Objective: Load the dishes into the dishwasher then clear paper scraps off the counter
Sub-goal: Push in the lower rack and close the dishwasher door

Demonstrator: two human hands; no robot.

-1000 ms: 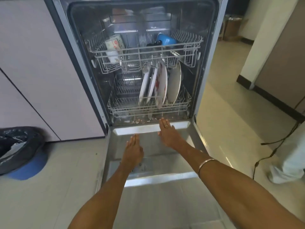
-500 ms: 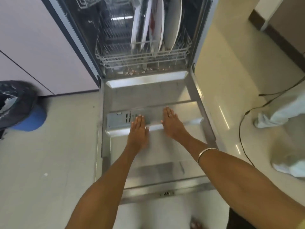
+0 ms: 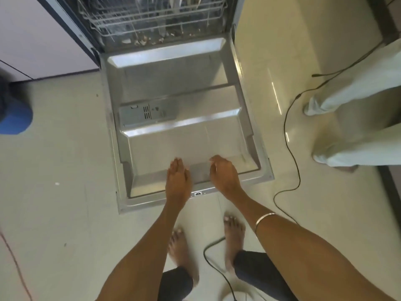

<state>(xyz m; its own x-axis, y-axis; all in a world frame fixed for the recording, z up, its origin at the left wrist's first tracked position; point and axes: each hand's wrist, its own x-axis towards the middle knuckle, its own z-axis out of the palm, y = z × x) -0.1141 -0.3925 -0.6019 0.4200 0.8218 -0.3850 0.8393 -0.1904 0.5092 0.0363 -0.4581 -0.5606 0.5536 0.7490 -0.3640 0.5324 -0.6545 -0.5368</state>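
1. Two bare hands hover at the outer lip of a lowered dishwasher door [image 3: 173,83], the apparent step being to lift it shut.
2. Far left, a blue bin [image 3: 15,118] with a dark liner sits on the tiled floor [image 3: 65,170], well apart from the door, beside pale cabinet fronts [image 3: 32,29].
3. At top centre, the lower rack [image 3: 152,20] sits pushed inside the tub; the bottoms of what look like dishes show above it but are cut off by the frame. Food crumbs [image 3: 143,41] lie along the sill beneath.
4. On the door's inner face, the detergent dispenser [image 3: 147,111] lies flat and appears closed.
5. The left hand [image 3: 178,181] spreads palm-down with straight fingers near the door's front edge, holding nothing; whether it touches the steel cannot be told.
6. The right hand [image 3: 224,175], just beside it, has its fingers loosely curled over the same edge, gripping nothing.
7. Done well, both hands would likely slip under the lip either side of the latch [image 3: 198,194] and raise evenly.
8. A black cable [image 3: 290,148] trails on the floor to the right of the door and between the person's bare feet, a likely trip hazard.
9. Far right, another person's pale trouser legs [image 3: 358,127] stand by.
10. No counter or paper scraps are in view.
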